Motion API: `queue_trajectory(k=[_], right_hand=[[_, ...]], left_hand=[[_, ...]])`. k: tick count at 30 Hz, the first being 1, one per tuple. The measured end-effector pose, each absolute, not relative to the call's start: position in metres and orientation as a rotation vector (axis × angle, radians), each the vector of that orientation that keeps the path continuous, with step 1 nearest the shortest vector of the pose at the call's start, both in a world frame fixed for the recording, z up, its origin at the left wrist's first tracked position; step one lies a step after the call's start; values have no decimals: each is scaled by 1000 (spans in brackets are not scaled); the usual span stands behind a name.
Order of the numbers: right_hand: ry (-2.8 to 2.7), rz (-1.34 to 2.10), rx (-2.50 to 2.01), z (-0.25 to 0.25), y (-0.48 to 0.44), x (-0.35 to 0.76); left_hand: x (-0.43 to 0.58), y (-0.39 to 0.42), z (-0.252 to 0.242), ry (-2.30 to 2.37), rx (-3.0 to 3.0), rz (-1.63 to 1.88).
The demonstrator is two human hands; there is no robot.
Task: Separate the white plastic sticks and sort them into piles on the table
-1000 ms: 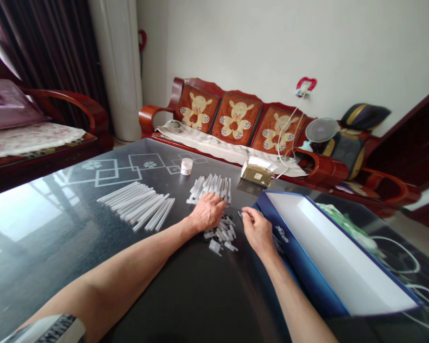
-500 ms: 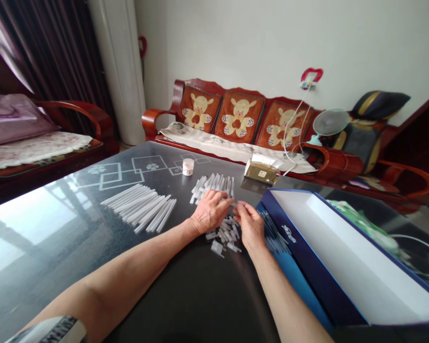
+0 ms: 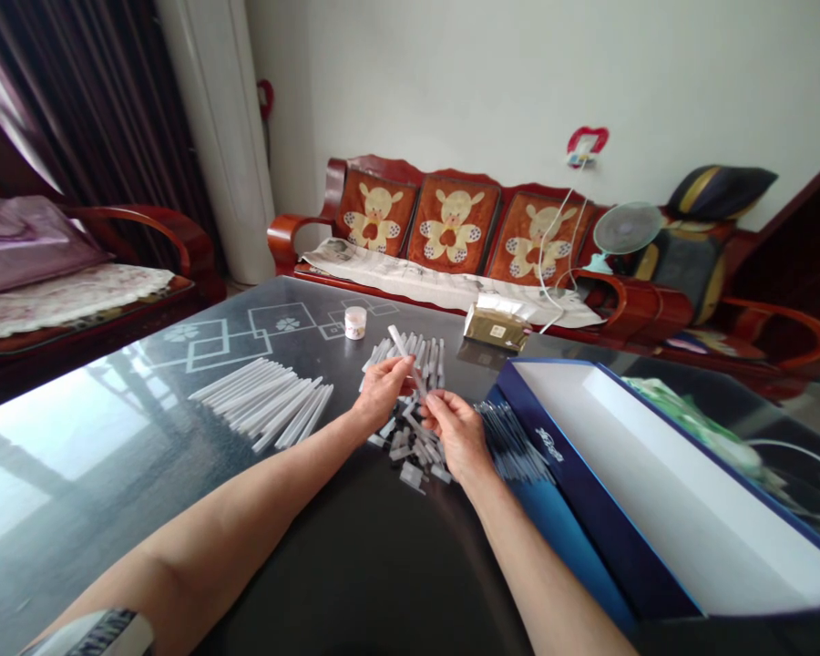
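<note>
My left hand (image 3: 386,387) pinches a slim whitish pen barrel (image 3: 397,341), which slants up and away from me above the table. At the barrel's near end, the fingers of my right hand (image 3: 457,430) are closed; a small part between the hands is too blurred to make out. Beneath them lies a loose heap of small translucent caps (image 3: 418,448), mixed with dark pieces. Just beyond my hands is a bunch of whitish pens (image 3: 434,360). A row of longer white barrels (image 3: 266,401) lies to the left. Thin dark refills (image 3: 516,442) rest right of my right hand.
A long blue box with a white inside (image 3: 629,474) stands on the right of the dark glossy table (image 3: 383,565). Farther back are a small white tub (image 3: 355,322) and a tissue box (image 3: 496,328). A green-and-white bag (image 3: 690,424) lies behind the blue box.
Both hands have drawn back from the bunch of pens and lifted slightly. A pen barrel now shows upright-slanted in my left fingers, with my right fingers at its near end.
</note>
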State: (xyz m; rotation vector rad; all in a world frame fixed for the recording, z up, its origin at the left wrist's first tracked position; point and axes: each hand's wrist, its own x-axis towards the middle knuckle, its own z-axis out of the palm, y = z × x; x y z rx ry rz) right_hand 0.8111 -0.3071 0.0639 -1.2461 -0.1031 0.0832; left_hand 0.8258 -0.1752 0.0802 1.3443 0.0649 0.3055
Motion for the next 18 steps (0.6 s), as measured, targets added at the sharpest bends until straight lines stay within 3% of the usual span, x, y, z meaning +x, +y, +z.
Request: queue_trajectory(k=[4, 7, 14, 18], right_hand=[[-174, 156, -1334, 67, -305, 806], [-227, 158, -1374, 68, -307, 806], [-126, -40, -1317, 65, -317, 819], [-66, -47, -1261, 65, -317, 821]], left_hand=[[825, -177, 91, 61, 1031, 160], [825, -175, 95, 49, 1109, 182], [819, -171, 85, -219, 2145, 675], [811, -178, 77, -401, 2444, 823]])
